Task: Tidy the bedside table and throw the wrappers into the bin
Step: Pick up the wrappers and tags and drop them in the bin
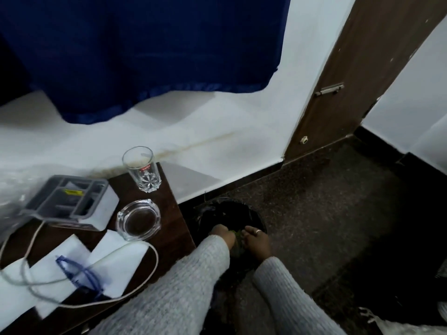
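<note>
Both my hands are down over the black bin (225, 213) on the floor, right of the bedside table (169, 213). My left hand (223, 234) and my right hand (257, 243) press together on a greenish wrapper (238, 235), of which only a sliver shows between them. A ring sits on one finger of my right hand. On the dark wooden table stand a clear drinking glass (142, 169), a glass ashtray (138, 220), a grey compartment tray (70, 197), white papers (72, 267), a blue pen (79, 274) and a white cable (145, 281).
A blue curtain (145, 49) hangs over the white wall behind the table. A brown door (362, 76) stands at the right, with dark speckled floor (338, 201) in front of it. A pale bag (399, 327) lies at the bottom right corner.
</note>
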